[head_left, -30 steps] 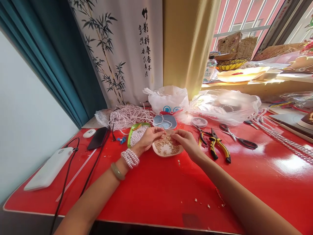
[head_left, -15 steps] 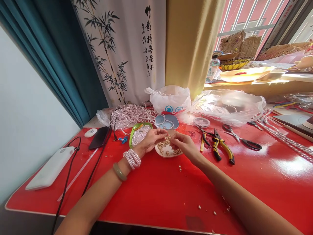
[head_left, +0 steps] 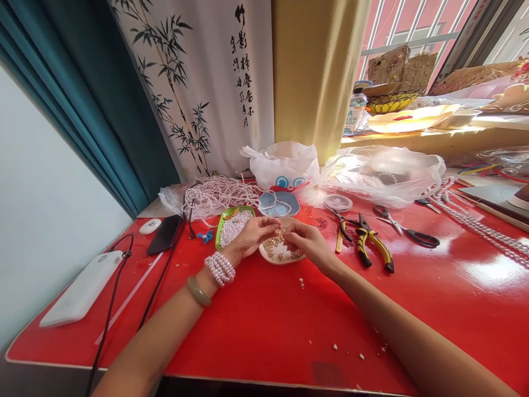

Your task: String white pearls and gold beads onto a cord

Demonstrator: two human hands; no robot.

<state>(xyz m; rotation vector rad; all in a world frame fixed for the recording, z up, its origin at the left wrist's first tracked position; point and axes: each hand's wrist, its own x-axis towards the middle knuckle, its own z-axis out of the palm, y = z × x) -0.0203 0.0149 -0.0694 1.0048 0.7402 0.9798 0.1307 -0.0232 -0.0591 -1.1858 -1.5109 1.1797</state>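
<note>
My left hand (head_left: 257, 234) is closed in a pinch above a white dish (head_left: 285, 262) of small gold beads (head_left: 273, 242). What its fingertips hold is too small to make out. My right hand (head_left: 306, 242) pinches close beside it, fingertips near the left ones, over the right part of the dish; any thing in it is hidden. A pearl bracelet (head_left: 220, 268) and a green bangle (head_left: 199, 292) circle my left wrist. Left of the dish, partly behind my left hand, a green tray (head_left: 219, 234) holds white pearl beads (head_left: 235, 227).
Pliers (head_left: 374, 242), smaller pliers (head_left: 342, 229) and scissors (head_left: 409, 231) lie to the right. Pearl strands (head_left: 221, 193), a blue tray (head_left: 291, 204) and plastic bags (head_left: 285, 162) stand behind. A phone (head_left: 166, 234), cables and a white power bank (head_left: 82, 286) lie left. Loose beads (head_left: 361, 356) dot the front.
My right hand has moved slightly up and left, bringing its fingertips closer to my left hand's. The whole view has shifted a little.
</note>
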